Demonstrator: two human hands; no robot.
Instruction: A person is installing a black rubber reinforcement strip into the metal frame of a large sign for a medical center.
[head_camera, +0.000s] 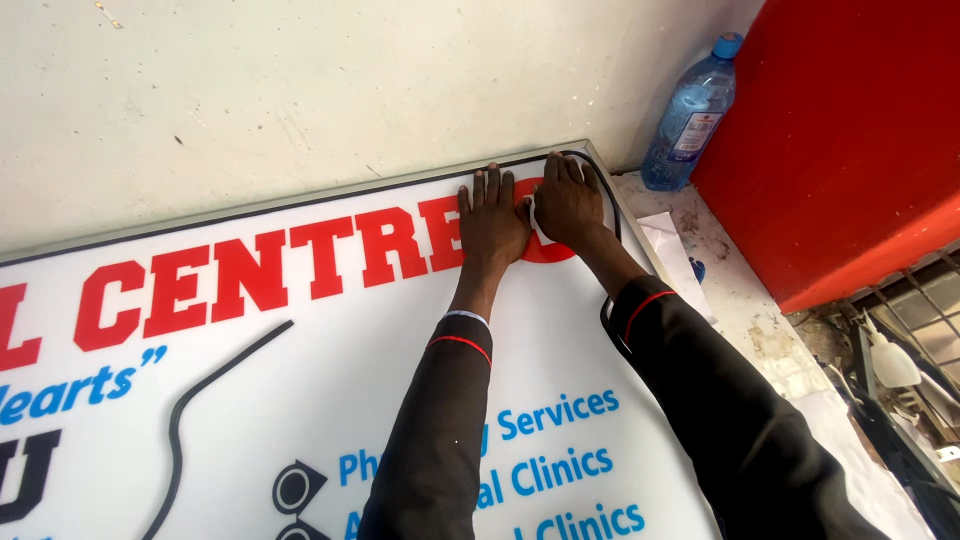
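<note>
In the head view, your left hand (492, 222) lies flat, fingers spread and straight, pressed down on the white sign panel (330, 400) just above the centre of the frame, beside the last of the big red letters (250, 275). Your right hand (568, 205) sits touching it on the right, palm down over a red round sticker (545, 250), fingers reaching toward the panel's grey frame (300, 200); a small white scrap shows between the two hands, and you cannot tell whether the right hand pinches it or only covers it. A thin black cable (605, 190) loops round the right hand and runs down under your sleeve. To press the red piece down well, judge it this way: keep the left hand steady as an anchor, smooth outward with the right from the middle toward the edge, and keep the cable off the surface so it leaves no ridge. A blue-tinted water bottle (690, 115) stands at the upper right against the wall, next to a red board (850, 130), well apart from your hands.
</note>
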